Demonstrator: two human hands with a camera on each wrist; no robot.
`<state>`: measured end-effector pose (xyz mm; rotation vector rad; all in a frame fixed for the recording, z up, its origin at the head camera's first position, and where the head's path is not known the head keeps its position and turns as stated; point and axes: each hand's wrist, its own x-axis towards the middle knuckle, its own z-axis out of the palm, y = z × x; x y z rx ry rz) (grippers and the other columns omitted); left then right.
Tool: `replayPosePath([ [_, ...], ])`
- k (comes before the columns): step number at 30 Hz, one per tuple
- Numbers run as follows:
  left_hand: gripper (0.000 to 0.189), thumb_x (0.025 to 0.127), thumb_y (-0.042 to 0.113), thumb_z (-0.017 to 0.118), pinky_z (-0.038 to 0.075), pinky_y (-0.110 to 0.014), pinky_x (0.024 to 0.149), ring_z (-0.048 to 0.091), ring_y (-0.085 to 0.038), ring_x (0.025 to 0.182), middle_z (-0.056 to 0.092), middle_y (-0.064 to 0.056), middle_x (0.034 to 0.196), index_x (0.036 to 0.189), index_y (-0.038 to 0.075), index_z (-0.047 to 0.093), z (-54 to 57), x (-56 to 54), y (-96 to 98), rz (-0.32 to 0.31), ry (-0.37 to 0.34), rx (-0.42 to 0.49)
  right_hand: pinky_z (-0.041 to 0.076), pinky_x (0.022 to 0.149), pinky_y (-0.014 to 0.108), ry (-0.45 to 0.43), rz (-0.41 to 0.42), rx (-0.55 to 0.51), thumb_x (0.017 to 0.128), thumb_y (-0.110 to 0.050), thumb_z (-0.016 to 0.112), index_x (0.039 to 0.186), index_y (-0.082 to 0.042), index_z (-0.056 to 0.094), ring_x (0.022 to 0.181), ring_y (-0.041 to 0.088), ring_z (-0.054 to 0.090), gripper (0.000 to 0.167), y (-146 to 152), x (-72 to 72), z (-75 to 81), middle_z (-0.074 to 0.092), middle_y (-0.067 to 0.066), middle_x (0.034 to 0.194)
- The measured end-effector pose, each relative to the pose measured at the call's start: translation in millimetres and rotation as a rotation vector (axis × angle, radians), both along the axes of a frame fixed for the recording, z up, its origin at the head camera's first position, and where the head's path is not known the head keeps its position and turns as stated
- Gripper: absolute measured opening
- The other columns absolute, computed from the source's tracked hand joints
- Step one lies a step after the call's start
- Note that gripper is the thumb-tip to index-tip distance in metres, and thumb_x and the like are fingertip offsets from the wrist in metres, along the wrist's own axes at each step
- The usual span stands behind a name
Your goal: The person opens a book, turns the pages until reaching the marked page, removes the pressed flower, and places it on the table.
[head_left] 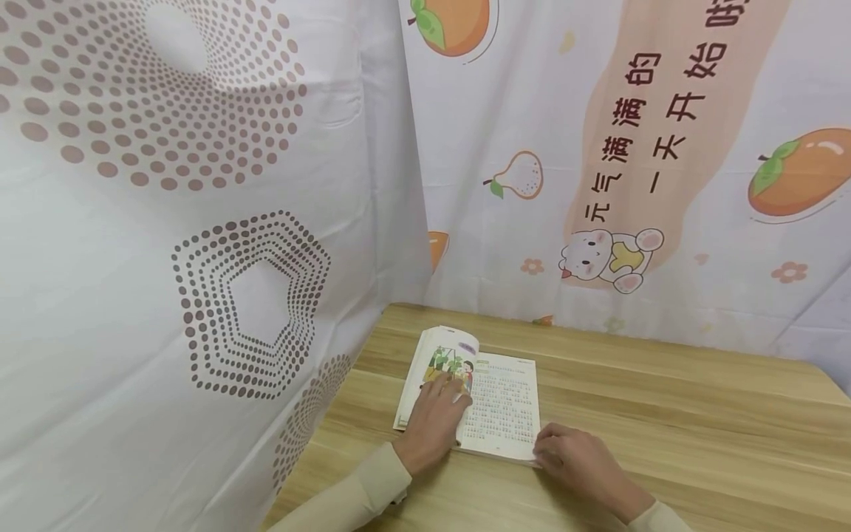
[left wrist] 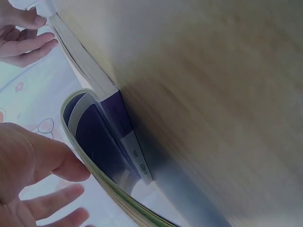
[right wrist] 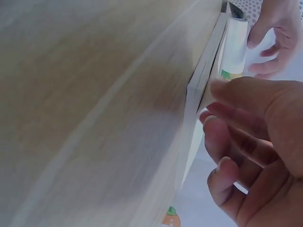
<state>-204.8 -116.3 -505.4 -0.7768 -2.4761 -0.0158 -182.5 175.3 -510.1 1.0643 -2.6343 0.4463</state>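
An open book (head_left: 501, 406) lies on the wooden table, with a coloured picture on its left page and printed lines on its right page. My left hand (head_left: 435, 421) rests on the left page, over the lower part of the picture. In the left wrist view, that side of the book (left wrist: 111, 189) curls up from the spine, and the left fingers (left wrist: 71, 165) spread loosely against it. At the lower right corner of the book, my right hand (head_left: 585, 462) pinches the page edge between thumb and curled fingers. The right wrist view shows the right thumb (right wrist: 241, 92) at that corner.
The wooden table (head_left: 665, 414) extends to the right of the book. A white cloth with brown dots (head_left: 133, 295) hangs close on the left. Behind the table hangs a cloth printed with fruit and characters (head_left: 479, 244).
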Motion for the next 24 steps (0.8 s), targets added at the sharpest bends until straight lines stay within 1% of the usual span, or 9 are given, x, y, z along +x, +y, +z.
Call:
replayPosePath([
  [2, 0.025, 0.081, 0.004, 0.084, 0.052, -0.038, 0.091, 0.059, -0.025, 0.116, 0.068, -0.002, 0.118, 0.101, 0.018, 0.076, -0.5, -0.2, 0.2, -0.015, -0.005, -0.011, 0.058, 0.066, 0.028, 0.016, 0.021, -0.006, 0.080, -0.013, 0.086, 0.087, -0.019, 0.080, 0.083, 0.010, 0.071, 0.010, -0.4, -0.2, 1.5, 0.072, -0.009, 0.095],
  [5, 0.018, 0.082, 0.006, 0.082, 0.054, -0.034, 0.085, 0.060, -0.020, 0.108, 0.069, 0.001, 0.112, 0.094, 0.018, 0.076, -1.4, 0.6, 0.4, -0.042, 0.001, -0.031, 0.058, 0.065, 0.027, 0.050, 0.050, -0.009, 0.080, -0.012, 0.086, 0.085, -0.020, 0.080, 0.081, 0.008, 0.070, 0.011, -0.5, -0.5, 1.6, 0.072, -0.010, 0.092],
  [11, 0.009, 0.082, 0.009, 0.077, 0.053, -0.035, 0.085, 0.061, -0.023, 0.108, 0.069, -0.001, 0.106, 0.085, 0.017, 0.075, -4.4, 1.6, 1.5, -0.104, 0.025, -0.024, 0.055, 0.060, 0.024, 0.122, 0.069, -0.023, 0.077, -0.008, 0.087, 0.082, -0.021, 0.079, 0.075, 0.002, 0.067, 0.016, -0.8, -0.6, -0.7, 0.072, -0.012, 0.089],
  [16, 0.014, 0.086, 0.006, 0.076, 0.051, -0.033, 0.086, 0.059, -0.018, 0.105, 0.072, 0.004, 0.102, 0.088, 0.019, 0.077, -2.5, 1.3, 5.5, -0.150, -0.033, -0.016, 0.051, 0.056, 0.021, 0.185, 0.067, -0.062, 0.074, -0.005, 0.086, 0.079, -0.022, 0.077, 0.071, -0.002, 0.063, 0.020, -2.7, -1.1, -0.1, 0.071, -0.014, 0.086],
  [18, 0.015, 0.087, 0.006, 0.075, 0.050, -0.032, 0.087, 0.058, -0.016, 0.104, 0.072, 0.006, 0.102, 0.090, 0.021, 0.077, -2.1, 1.6, 6.8, -0.167, -0.057, -0.015, 0.050, 0.055, 0.020, 0.188, 0.065, -0.070, 0.072, -0.004, 0.085, 0.078, -0.022, 0.077, 0.070, -0.002, 0.063, 0.021, -3.0, -1.0, 0.5, 0.071, -0.014, 0.085],
  [19, 0.014, 0.087, 0.008, 0.075, 0.050, -0.032, 0.088, 0.058, -0.015, 0.103, 0.073, 0.006, 0.101, 0.090, 0.021, 0.077, -2.5, 2.0, 7.2, -0.174, -0.064, -0.013, 0.050, 0.056, 0.020, 0.187, 0.063, -0.070, 0.072, -0.004, 0.085, 0.078, -0.023, 0.077, 0.070, -0.001, 0.063, 0.021, -3.0, -0.9, 1.0, 0.071, -0.014, 0.085],
  [21, 0.002, 0.091, 0.020, 0.077, 0.049, -0.033, 0.089, 0.058, -0.015, 0.105, 0.073, 0.007, 0.101, 0.091, 0.022, 0.077, -3.7, 2.9, 7.3, -0.178, -0.076, -0.006, 0.051, 0.056, 0.021, 0.180, 0.055, -0.072, 0.071, -0.006, 0.087, 0.077, -0.024, 0.077, 0.071, 0.001, 0.065, 0.021, -3.0, -0.5, 1.8, 0.071, -0.014, 0.086],
  [22, 0.006, 0.093, 0.028, 0.076, 0.048, -0.033, 0.089, 0.058, -0.016, 0.106, 0.073, 0.007, 0.101, 0.092, 0.022, 0.077, -4.3, 3.3, 7.3, -0.180, -0.083, 0.000, 0.051, 0.056, 0.021, 0.172, 0.051, -0.074, 0.071, -0.006, 0.087, 0.077, -0.024, 0.077, 0.071, 0.001, 0.065, 0.021, -3.0, -0.4, 2.1, 0.072, -0.014, 0.086],
  [24, 0.025, 0.094, 0.046, 0.072, 0.047, -0.032, 0.089, 0.058, -0.016, 0.109, 0.073, 0.007, 0.102, 0.093, 0.021, 0.076, -5.5, 3.9, 6.9, -0.179, -0.094, 0.008, 0.052, 0.057, 0.022, 0.138, 0.037, -0.081, 0.072, -0.009, 0.089, 0.077, -0.025, 0.077, 0.073, 0.002, 0.066, 0.021, -2.8, -0.3, 3.4, 0.072, -0.015, 0.086],
])
